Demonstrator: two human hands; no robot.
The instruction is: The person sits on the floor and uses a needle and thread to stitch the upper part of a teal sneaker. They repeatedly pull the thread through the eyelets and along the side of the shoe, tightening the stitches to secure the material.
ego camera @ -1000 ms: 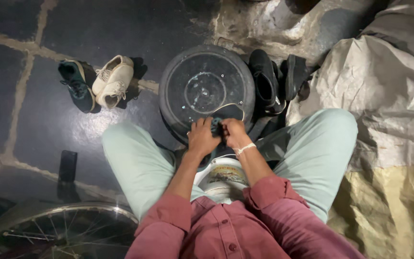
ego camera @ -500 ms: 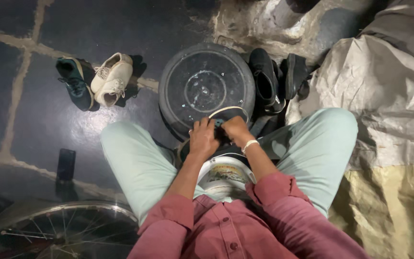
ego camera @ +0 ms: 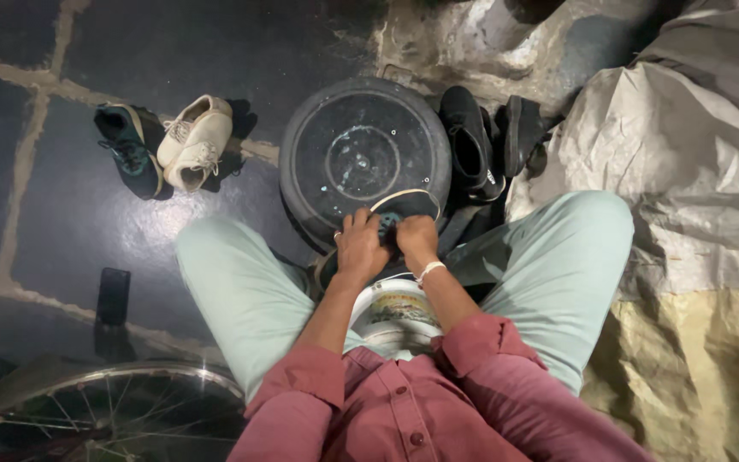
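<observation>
both hands were on a dark shoe (ego camera: 404,208) with a pale sole edge, held low between the knees, just in front of a round black tub (ego camera: 361,154) turned bottom-up on the floor (ego camera: 62,222). left hand (ego camera: 361,248) was closed over the shoe's upper, fingers curled down on it. right hand (ego camera: 416,235) was pinched shut at the middle of the upper, about where laces would sit, thin band on that wrist. the shoe's toe rested against or just over the tub's near rim; couldn't tell which, the light was poor and dark sat on dark.

step in hand, as i read it: working the top of the shoe, likely laces or tongue, with the left hand steadying and the right doing the fine work. looked mid-step, not finished. the next move would call for the left hand's hold kept firm so the shoe didn't roll, and small pulls from the right fingertips, not a whole-arm tug.

around it: a white shoe (ego camera: 194,141) and a dark teal shoe (ego camera: 126,150) lay side by side well to the left, black shoes (ego camera: 472,141) just right of the tub, a phone (ego camera: 114,295) lay flat on the floor near the left knee, a bicycle wheel (ego camera: 121,411) at lower left, a grey tarp (ego camera: 694,171) on the right.
</observation>
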